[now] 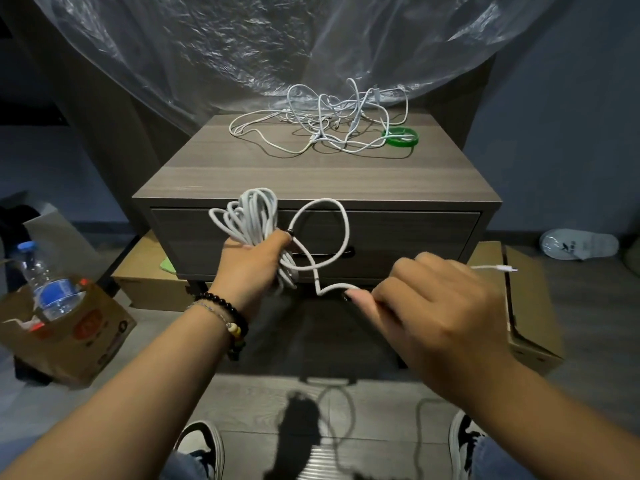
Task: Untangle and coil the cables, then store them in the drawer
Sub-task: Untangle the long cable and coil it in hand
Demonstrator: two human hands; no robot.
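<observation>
Now the left hand (258, 261) grips a white cable coil (254, 220) in front of the nightstand's (311, 174) shut drawer (398, 233). Its free tail loops rightward to the right hand (433, 306), which pinches it, plug end (505, 269) pointing farther right. Behind, on the nightstand top, lies a tangled cable pile (329, 123) beside a green ring (401, 136). Left of the nightstand stands a cardboard box (69, 341) holding a bottle (48, 285).
</observation>
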